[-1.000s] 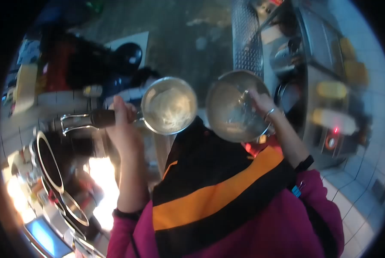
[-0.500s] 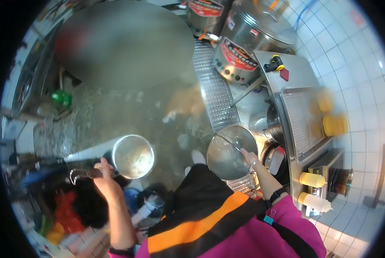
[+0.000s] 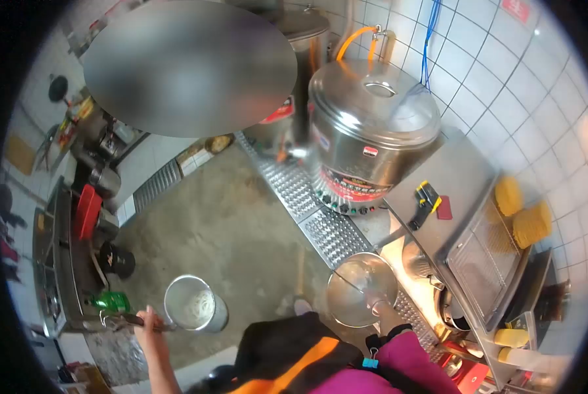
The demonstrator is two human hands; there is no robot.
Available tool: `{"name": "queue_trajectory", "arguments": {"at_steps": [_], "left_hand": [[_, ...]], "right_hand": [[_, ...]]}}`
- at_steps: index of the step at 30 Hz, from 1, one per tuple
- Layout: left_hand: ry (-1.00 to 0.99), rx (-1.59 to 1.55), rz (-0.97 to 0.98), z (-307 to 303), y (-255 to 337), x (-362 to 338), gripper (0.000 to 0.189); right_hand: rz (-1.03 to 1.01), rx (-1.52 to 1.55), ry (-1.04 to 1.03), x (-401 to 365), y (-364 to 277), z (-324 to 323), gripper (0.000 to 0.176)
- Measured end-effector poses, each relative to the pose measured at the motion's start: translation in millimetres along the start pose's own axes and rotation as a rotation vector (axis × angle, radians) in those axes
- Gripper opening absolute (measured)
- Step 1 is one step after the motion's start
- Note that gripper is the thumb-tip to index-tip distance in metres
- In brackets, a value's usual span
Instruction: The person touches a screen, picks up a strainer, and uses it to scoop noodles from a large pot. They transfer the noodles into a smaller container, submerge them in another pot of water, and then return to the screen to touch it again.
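At lower left, my left hand (image 3: 149, 330) is closed round the long handle of a deep, round metal pot (image 3: 220, 316). Pale, whitish contents show at the bottom of this pot, which is tilted with its mouth toward the camera. To the right, my right hand (image 3: 378, 305) reaches over a wide metal bucket (image 3: 344, 310), fingers closed on a thin dark handle that crosses its mouth. The inside of the bucket looks greyish, and what it contains is hard to make out. Part of the bucket's near side is hidden by my right hand and forearm.
A large lidded steel boiler (image 3: 372, 138) stands beyond the bucket. Beside it is a steel table (image 3: 461, 164) with a wire-rack tray (image 3: 484, 243) and yellow squeeze bottles (image 3: 512, 337). Metal drain grates (image 3: 336, 238) cross the floor. A green bottle (image 3: 112, 301) is at left.
The view has tilted up and turned, so the pot, the bucket and both hands appear lower in the frame. Both hands keep their hold.
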State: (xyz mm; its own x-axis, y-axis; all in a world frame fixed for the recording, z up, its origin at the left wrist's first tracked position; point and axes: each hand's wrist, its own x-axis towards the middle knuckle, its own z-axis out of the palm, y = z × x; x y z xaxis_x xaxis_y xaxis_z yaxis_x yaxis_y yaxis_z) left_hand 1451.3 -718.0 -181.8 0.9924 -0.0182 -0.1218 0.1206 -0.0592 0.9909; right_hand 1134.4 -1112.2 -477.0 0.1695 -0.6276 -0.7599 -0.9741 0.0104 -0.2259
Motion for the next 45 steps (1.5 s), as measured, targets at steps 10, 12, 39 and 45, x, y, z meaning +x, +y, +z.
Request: {"name": "queue_trajectory", "arguments": {"at_steps": [10,12,39,45], "left_hand": [[-0.132,0.12,0.108,133,25,197,0.035],[-0.194,0.089,0.083,160,17,241,0.035],[-0.191,-0.076,0.186,383,118,415,0.035],[0.071,0.087,0.2,398,113,440,0.033]], "right_hand": [[-0.164,-0.27,-0.257,22,-17,55,0.042],[-0.225,-0.273,-0.244,26,-14,62,0.039],[-0.179,2.442,0.018,240,-425,-419,0.052],[-0.57,2.018,-0.087,292,-353,-414,0.035]]}}
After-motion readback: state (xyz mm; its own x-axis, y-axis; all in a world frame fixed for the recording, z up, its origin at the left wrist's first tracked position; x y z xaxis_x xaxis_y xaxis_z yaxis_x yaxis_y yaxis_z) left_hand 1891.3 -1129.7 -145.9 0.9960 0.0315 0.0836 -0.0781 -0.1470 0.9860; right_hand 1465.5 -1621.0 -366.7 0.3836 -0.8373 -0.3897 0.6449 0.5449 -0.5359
